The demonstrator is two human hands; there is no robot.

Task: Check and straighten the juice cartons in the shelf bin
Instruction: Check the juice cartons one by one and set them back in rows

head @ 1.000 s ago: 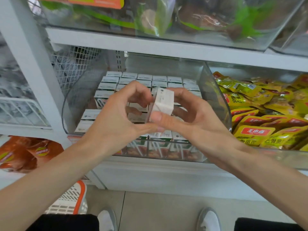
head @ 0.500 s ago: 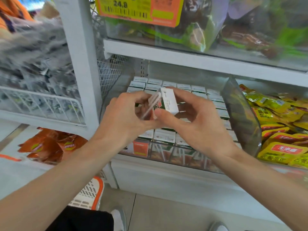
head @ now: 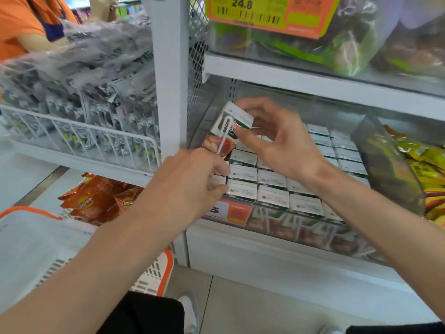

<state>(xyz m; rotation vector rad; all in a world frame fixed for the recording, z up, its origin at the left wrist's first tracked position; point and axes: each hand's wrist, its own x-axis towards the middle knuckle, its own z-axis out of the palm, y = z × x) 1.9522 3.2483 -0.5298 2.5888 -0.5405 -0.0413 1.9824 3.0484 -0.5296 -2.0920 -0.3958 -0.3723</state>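
Note:
A clear shelf bin [head: 390,165] holds several rows of white-topped juice cartons [head: 272,179] standing upright. My right hand [head: 281,145] grips one juice carton [head: 227,131] by its top. It hangs tilted above the bin's back left corner, its straw side facing me. My left hand [head: 190,184] is lower, at the bin's front left corner. Its thumb and fingers are closed around the white top of a front-left carton [head: 216,180]. The held carton's lower end sits just above my left thumb.
Yellow snack packets [head: 428,165] fill the compartment to the right. A wire basket of silver packets [head: 84,131] stands left of the white upright post [head: 171,80]. Orange-brown bags [head: 101,201] lie below it. A white and orange shopping basket [head: 154,278] sits by my feet. A person in orange [head: 19,20] stands far left.
My right hand has raised the carton up and left and turned its straw side toward me. My left hand left it and dropped to the front-left cartons. The view swung left.

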